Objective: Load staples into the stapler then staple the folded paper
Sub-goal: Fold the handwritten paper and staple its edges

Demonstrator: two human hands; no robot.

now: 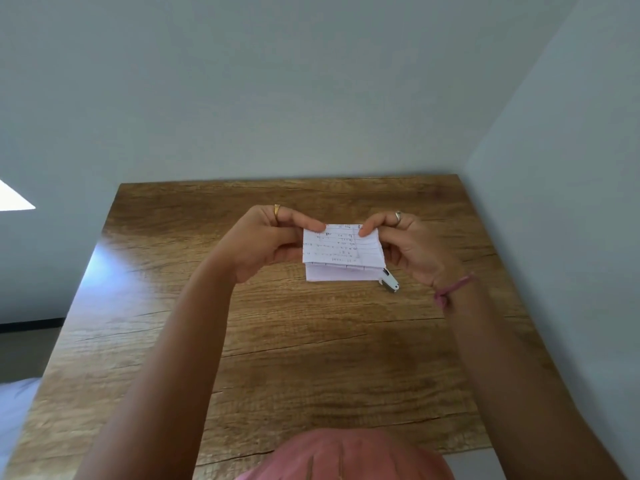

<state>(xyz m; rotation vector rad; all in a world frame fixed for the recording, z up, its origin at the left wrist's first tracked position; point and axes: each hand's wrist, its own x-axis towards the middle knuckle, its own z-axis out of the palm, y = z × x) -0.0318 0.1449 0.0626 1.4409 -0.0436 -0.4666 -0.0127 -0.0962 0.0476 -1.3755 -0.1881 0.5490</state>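
Note:
A folded sheet of lined paper (341, 252) with handwriting is held up above the wooden table (277, 341). My left hand (266, 239) pinches its left edge between thumb and fingers. My right hand (412, 245) pinches its right edge the same way. A small white and grey stapler (390, 281) lies on the table just below the paper's lower right corner, partly hidden behind the paper. No staples are visible.
The table stands in a corner, with a pale wall behind it and another along its right side. Its left edge drops to the floor. Pink clothing (346, 455) fills the bottom of the view.

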